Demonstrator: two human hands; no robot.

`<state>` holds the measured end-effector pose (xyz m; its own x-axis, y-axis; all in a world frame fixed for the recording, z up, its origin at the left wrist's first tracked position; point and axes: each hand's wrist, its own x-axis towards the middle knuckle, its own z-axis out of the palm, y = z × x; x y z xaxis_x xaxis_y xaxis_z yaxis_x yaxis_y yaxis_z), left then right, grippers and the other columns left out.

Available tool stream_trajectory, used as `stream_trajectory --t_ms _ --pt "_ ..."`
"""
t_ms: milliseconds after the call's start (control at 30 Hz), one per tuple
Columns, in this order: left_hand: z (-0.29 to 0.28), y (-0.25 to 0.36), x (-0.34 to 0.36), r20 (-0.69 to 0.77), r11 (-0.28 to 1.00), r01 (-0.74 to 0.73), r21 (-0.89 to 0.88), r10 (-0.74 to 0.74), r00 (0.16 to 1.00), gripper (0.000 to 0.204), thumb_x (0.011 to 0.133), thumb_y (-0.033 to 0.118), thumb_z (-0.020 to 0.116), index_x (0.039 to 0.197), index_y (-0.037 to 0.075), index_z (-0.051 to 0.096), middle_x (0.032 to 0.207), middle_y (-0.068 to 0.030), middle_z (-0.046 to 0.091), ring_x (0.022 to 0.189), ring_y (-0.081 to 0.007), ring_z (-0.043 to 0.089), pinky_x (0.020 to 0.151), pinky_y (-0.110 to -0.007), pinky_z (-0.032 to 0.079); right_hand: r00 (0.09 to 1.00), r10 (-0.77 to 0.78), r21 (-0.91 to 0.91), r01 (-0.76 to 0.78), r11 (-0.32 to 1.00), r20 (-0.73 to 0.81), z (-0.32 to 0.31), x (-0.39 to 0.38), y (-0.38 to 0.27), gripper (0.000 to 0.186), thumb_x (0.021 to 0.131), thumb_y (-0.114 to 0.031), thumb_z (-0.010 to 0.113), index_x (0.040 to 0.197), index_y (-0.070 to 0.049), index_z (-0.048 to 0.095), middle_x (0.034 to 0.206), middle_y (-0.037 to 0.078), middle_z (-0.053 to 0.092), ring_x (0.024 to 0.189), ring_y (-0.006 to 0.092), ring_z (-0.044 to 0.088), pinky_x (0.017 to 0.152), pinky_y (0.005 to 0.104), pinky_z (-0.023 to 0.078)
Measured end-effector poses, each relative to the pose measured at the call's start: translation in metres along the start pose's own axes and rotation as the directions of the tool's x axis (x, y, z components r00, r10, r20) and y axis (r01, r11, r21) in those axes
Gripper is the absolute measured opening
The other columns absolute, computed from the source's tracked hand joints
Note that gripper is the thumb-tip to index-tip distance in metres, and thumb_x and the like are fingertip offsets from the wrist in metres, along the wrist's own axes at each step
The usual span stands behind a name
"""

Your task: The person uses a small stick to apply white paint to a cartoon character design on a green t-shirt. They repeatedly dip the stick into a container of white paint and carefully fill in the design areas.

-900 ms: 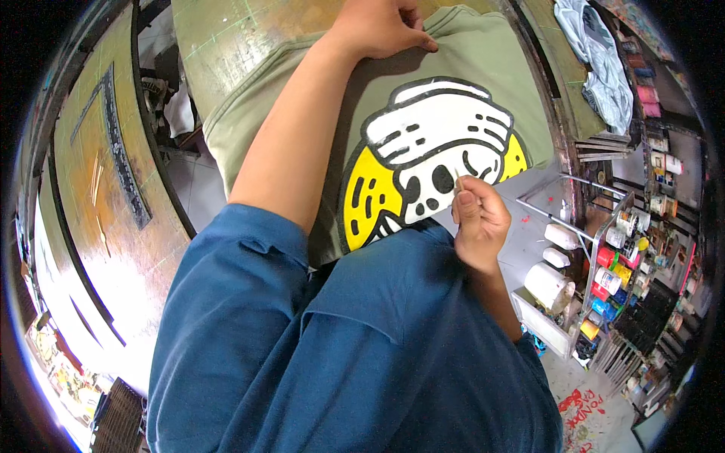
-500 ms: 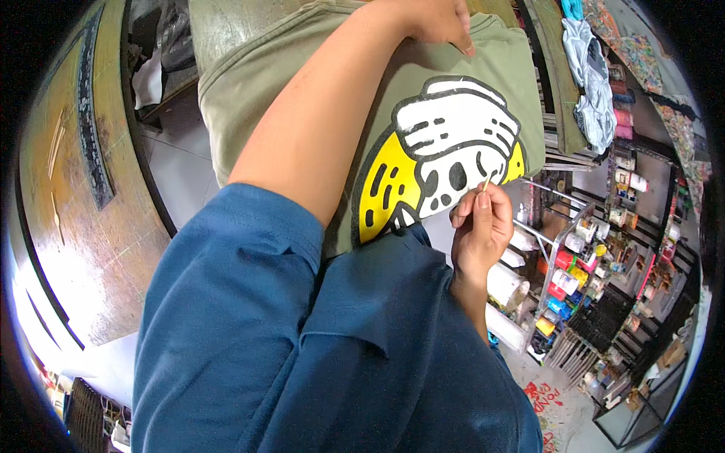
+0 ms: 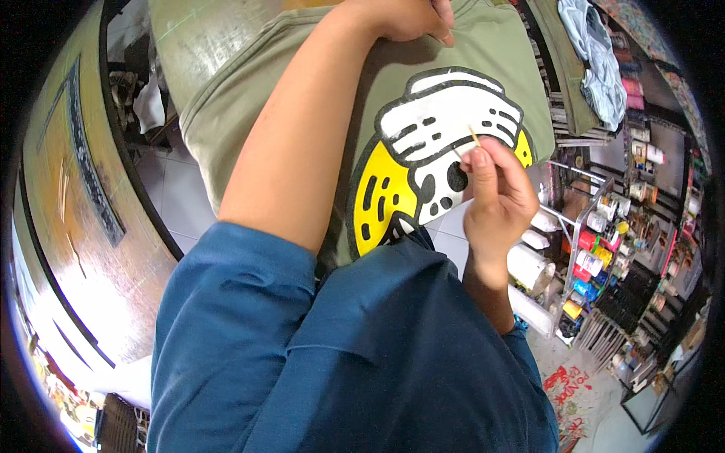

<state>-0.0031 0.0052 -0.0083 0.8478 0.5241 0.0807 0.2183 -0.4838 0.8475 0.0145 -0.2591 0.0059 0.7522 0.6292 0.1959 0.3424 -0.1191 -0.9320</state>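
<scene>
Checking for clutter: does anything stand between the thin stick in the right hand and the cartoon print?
Nothing visible does. The thin stick, pinched in the right hand, angles over the cartoon print; whether its tip touches isn't clear. The left hand is farther up the olive-green garment, off the print.

shirt (image 3: 521,64) on middle bench (image 3: 204,53) | sticks (image 3: 62,198) on left bench (image 3: 132,302), left of strip (image 3: 91,162) | cloth (image 3: 596,68) right of shirt | containers (image 3: 588,241) nearer than cloth

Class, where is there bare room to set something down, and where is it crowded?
Free: the left table below its thin sticks and dark strip; the far table, left of the green cloth. Crowded: containers at right; cloth by left hand and right hand.
</scene>
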Motion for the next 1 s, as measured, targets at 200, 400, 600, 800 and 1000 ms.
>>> stream_trajectory --t_ms 200,400,600,800,1000 --pt "-0.002 0.01 -0.003 0.012 1.0 0.007 -0.012 -0.007 1.0 0.024 0.067 0.021 0.089 0.085 0.007 0.078 0.08 -0.0103 0.076 0.075 -0.022 0.072 0.072 -0.033 0.055 0.952 -0.295 -0.14 0.305 0.942 0.086 0.03 0.004 0.002 0.018 0.083 0.001 0.079 0.1 -0.003 0.076 0.085 0.009 0.07 0.076 0.0162 0.065 0.069 0.0251 0.049" --pt "0.003 0.009 0.001 0.019 1.0 0.018 0.004 -0.018 1.0 0.024 0.067 0.02 0.089 0.085 0.007 0.078 0.08 -0.0108 0.075 0.076 -0.0222 0.072 0.072 -0.034 0.055 0.958 -0.286 -0.213 0.274 0.938 -0.025 0.024 0.006 0.012 0.02 0.081 0.001 0.08 0.1 -0.005 0.078 0.081 0.008 0.063 0.07 0.0165 0.06 0.062 0.0257 0.047" --pt "-0.001 0.008 0.004 0.005 0.998 0.031 0.047 -0.032 0.999 0.025 0.068 0.022 0.088 0.085 0.008 0.078 0.081 -0.0114 0.075 0.077 -0.0238 0.072 0.072 -0.035 0.055 0.966 -0.247 -0.237 0.259 0.936 0.078 0.019 0.012 0.009 0.018 0.081 0.001 0.08 0.099 -0.003 0.077 0.084 0.008 0.069 0.073 0.0169 0.066 0.064 0.0261 0.049" --pt "-0.001 0.01 0.001 -0.004 0.999 0.005 0.042 -0.004 1.0 0.026 0.067 0.022 0.088 0.087 0.008 0.078 0.082 -0.0126 0.075 0.079 -0.0258 0.073 0.074 -0.035 0.055 0.95 -0.289 -0.32 0.311 0.895 0.116 0.02 0.011 0.01 0.017 0.083 0.001 0.077 0.099 -0.005 0.076 0.084 0.009 0.068 0.074 0.0214 0.064 0.066 0.029 0.049" --pt "-0.003 0.012 -0.001 0.005 1.0 0.001 0.001 -0.001 1.0 0.028 0.067 0.021 0.088 0.088 0.007 0.078 0.085 -0.0141 0.076 0.082 -0.0273 0.073 0.077 -0.036 0.055 0.948 -0.294 -0.353 0.32 0.879 0.125 0.021 0.009 0.011 0.016 0.083 0.0 0.075 0.097 -0.006 0.075 0.082 0.009 0.066 0.073 0.0236 0.061 0.065 0.0311 0.046"
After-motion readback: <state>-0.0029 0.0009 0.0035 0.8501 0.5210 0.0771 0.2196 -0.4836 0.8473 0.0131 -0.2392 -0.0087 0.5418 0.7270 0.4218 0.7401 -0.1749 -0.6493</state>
